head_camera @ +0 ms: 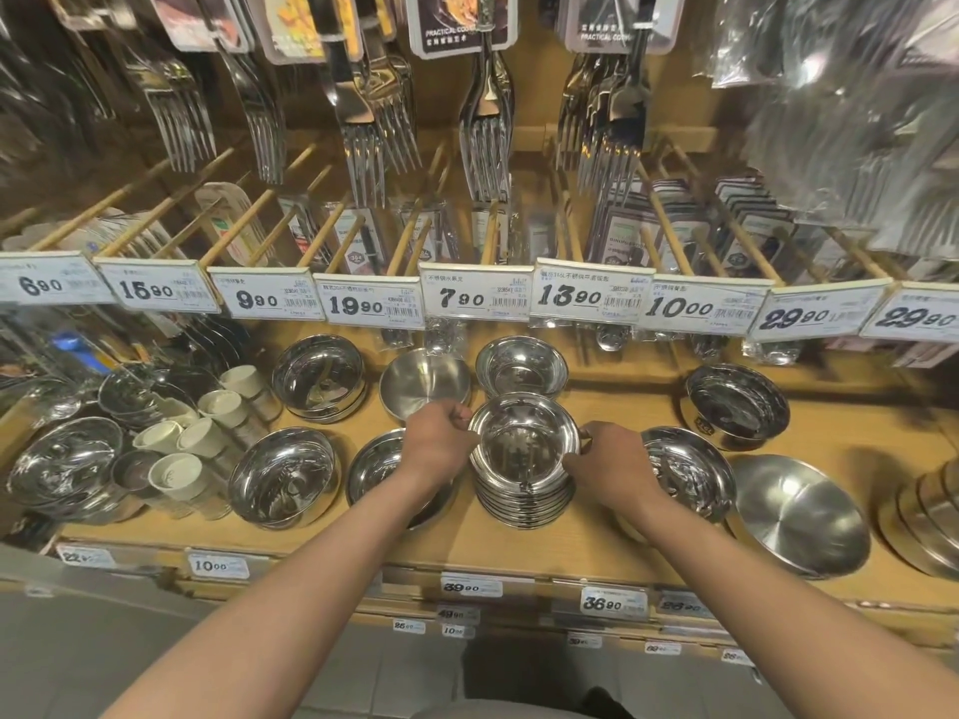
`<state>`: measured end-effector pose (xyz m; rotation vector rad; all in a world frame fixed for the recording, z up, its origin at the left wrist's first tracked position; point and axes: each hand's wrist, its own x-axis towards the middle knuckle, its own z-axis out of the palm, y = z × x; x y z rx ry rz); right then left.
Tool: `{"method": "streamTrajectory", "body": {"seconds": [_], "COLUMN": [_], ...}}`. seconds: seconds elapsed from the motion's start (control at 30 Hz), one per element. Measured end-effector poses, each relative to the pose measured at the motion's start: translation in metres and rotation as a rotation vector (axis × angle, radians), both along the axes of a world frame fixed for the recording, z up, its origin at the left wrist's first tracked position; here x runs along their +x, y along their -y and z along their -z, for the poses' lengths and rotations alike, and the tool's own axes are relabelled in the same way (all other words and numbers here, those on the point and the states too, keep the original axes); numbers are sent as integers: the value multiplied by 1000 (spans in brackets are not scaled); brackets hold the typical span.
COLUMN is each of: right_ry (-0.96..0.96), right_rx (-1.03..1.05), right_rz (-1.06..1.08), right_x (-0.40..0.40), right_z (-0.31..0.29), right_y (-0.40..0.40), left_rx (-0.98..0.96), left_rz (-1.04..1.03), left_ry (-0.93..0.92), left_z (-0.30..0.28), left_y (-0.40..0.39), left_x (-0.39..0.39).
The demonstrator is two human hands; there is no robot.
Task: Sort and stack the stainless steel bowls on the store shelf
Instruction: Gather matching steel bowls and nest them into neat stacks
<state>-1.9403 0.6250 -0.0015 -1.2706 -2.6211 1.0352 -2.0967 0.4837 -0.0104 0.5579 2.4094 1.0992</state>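
The wooden shelf carries steel bowls all along — at its middle front stands a tall stack of shiny bowls. The left hand and right hand grip the top bowl's rim from either side.

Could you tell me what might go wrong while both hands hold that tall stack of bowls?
The stack of bowls is tall and gripped only at the top rim by the left hand and right hand, so lower bowls might shift or slip. Neighbouring bowls, such as the shiny bowl touching the right hand, could get knocked.
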Motion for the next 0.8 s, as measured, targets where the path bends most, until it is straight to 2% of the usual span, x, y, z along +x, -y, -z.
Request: {"method": "streamTrajectory", "body": {"seconds": [0.17,0.33,0.53,0.8], "right_ry": [16,16,-136,-265], "right_rx": [-33,-173,-487,-591], "right_rz": [-15,20,171,237], "right_x": [0,-1,8,11], "right_z": [-1,3,20,27], "right_y": [-1,-2,9,16], "left_rx": [-26,10,156,146], "left_rz": [-8,-21,-62,-76], "left_ry": [43,326,600,642], "left_z": [1,7,12,13], "left_y": [2,3,4,3], "left_x": [1,11,22,19]}}
